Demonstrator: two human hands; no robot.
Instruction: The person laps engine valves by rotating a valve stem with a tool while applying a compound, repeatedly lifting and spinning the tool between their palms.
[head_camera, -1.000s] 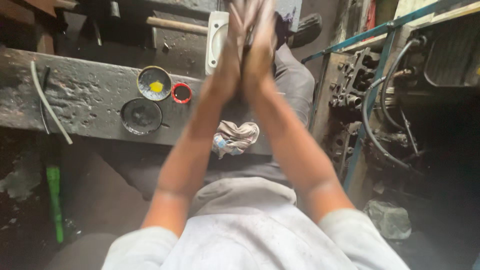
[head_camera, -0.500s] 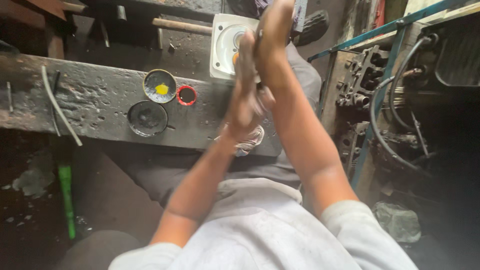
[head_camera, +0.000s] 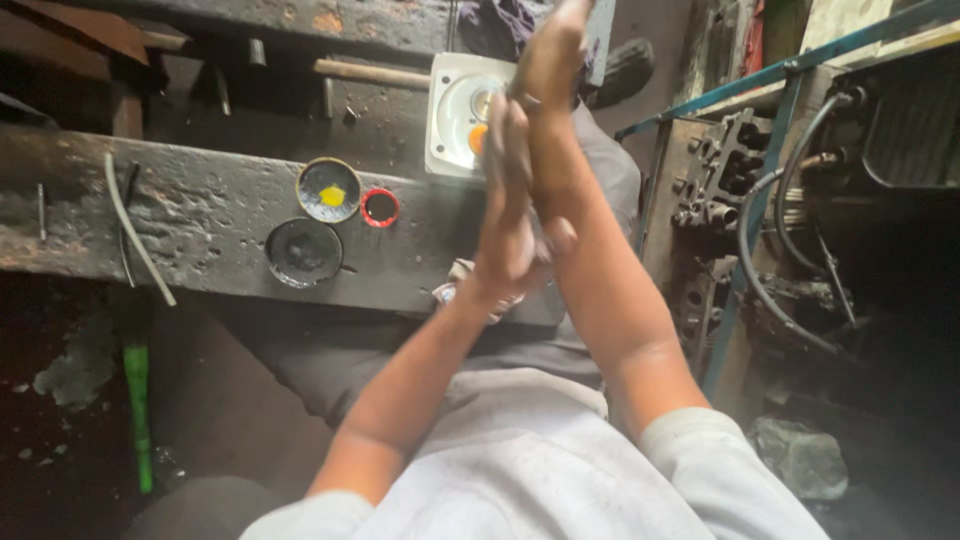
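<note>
The left hand (head_camera: 508, 215) is pressed flat, palm to palm, against the right hand (head_camera: 548, 95) — nothing is gripped — above a white square housing (head_camera: 452, 115), while a yellow-dabbed round tin (head_camera: 328, 190) and a red cap (head_camera: 381, 207) are seen left on the grimy bench (head_camera: 200, 215).

bench (head_camera: 200, 215): rough, pitted, grimy dark surface, matt; metal or wood, can't tell
open tin (head_camera: 329, 189): metal, dull rim, yellow paste inside
tin lid (head_camera: 303, 252): dark metal, matt
small ring cap (head_camera: 381, 207): red, prob. plastic, slight gloss
housing (head_camera: 450, 120): white, smooth, plastic-looking
rag (head_camera: 455, 292): crumpled cloth
hoses (head_camera: 760, 240): black rubber, matt
left hand (head_camera: 510, 215), right hand (head_camera: 550, 70): skin smeared w/ grime
shirt (head_camera: 530, 470): pale cloth, soiled
</note>
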